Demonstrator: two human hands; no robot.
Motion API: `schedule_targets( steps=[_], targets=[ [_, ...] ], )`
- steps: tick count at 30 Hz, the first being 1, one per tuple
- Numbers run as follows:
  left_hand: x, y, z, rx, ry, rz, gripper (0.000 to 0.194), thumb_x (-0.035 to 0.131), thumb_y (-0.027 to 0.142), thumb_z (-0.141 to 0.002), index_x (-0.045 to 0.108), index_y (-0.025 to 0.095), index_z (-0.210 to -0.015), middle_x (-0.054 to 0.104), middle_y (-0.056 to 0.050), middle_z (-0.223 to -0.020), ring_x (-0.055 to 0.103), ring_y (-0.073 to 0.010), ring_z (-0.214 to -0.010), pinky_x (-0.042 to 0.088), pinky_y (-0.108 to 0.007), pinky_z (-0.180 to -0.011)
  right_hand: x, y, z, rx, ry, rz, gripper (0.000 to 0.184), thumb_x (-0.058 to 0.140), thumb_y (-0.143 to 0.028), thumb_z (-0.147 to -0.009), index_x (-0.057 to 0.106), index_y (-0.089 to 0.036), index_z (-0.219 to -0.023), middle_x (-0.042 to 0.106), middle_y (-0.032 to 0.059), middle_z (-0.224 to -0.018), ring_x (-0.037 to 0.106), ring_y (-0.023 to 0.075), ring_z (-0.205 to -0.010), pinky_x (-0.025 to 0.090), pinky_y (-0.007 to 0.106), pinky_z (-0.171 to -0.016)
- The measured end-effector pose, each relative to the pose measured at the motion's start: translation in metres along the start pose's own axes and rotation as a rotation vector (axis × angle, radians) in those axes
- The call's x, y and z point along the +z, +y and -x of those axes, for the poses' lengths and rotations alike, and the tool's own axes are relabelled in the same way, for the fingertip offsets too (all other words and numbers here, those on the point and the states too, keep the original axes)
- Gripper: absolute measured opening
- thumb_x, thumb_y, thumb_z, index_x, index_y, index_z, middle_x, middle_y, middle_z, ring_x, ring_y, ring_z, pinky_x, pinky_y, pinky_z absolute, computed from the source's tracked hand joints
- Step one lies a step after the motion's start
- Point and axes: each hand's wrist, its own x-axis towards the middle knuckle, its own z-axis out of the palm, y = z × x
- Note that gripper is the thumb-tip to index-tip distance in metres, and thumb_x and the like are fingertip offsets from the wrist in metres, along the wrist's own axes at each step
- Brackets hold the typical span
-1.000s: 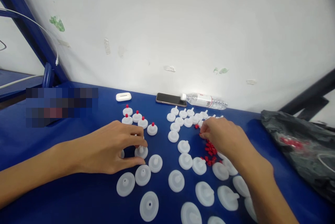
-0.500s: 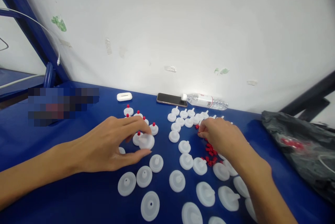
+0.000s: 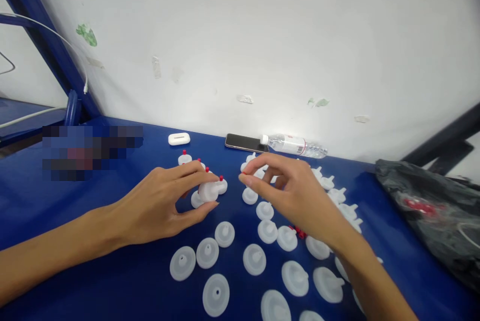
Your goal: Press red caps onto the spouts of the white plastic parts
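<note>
Between its thumb and fingers, my left hand grips a white plastic nozzle cap, a round disc tilted with its spout toward the right. My right hand is raised over the table, thumb and index finger pinched on a small red cap, of which only a sliver shows. Behind the left hand stand several white nozzle caps with red tips. Under and around my right hand lie many bare white nozzle caps. A pile of loose red caps is partly hidden by the right hand.
A phone, a clear plastic bottle and a white earbud case lie along the wall. A dark plastic bag sits at the right on the blue table. A blurred patch covers something at left.
My right hand has lifted from the red pile and moved left toward my left hand, a red cap in its pinch. The nozzle cap in my left hand has turned and risen slightly.
</note>
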Motion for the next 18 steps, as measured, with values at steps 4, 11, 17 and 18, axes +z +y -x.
schedule_targets(
  steps=[4,11,17,18],
  targets=[
    [0.0,0.001,0.001,-0.004,-0.022,0.034,0.027,0.064,0.033,-0.095,0.066,0.02,-0.119,0.067,-0.004,-0.1,0.059,-0.0122,-0.07,0.048,-0.022,-0.057,0.015,-0.005,0.001,-0.087,-0.031,-0.128,0.003,0.071,-0.028,-0.093,0.073,-0.027,-0.091,0.075,-0.0068,-0.09,0.063,0.0081,-0.064,0.048,0.019,-0.057],
    [-0.001,0.005,0.001,-0.033,-0.025,0.106,0.023,0.064,0.036,-0.097,0.067,0.022,-0.115,0.067,-0.002,-0.093,0.054,-0.0112,-0.063,0.045,-0.022,-0.055,0.023,-0.002,0.0,-0.058,-0.086,-0.214,0.003,0.071,-0.027,-0.094,0.074,-0.027,-0.094,0.074,-0.0076,-0.082,0.061,0.0068,-0.054,0.048,0.019,-0.053],
    [-0.006,0.011,-0.003,-0.174,-0.074,0.241,0.032,0.064,0.042,-0.097,0.065,0.024,-0.123,0.066,0.004,-0.075,0.049,-0.0085,-0.051,0.042,-0.02,-0.047,0.023,-0.002,0.0,-0.118,0.005,-0.25,0.004,0.077,-0.023,-0.089,0.075,-0.025,-0.092,0.077,-0.0059,-0.086,0.058,0.0046,-0.048,0.048,0.018,-0.051],
    [-0.006,0.013,-0.004,-0.223,-0.076,0.297,0.032,0.064,0.042,-0.096,0.065,0.024,-0.123,0.066,0.005,-0.074,0.05,-0.0085,-0.05,0.043,-0.02,-0.047,0.024,-0.001,0.0,-0.133,0.018,-0.244,0.004,0.077,-0.023,-0.088,0.075,-0.024,-0.091,0.077,-0.0058,-0.086,0.057,0.0042,-0.047,0.047,0.018,-0.051]
  ],
)
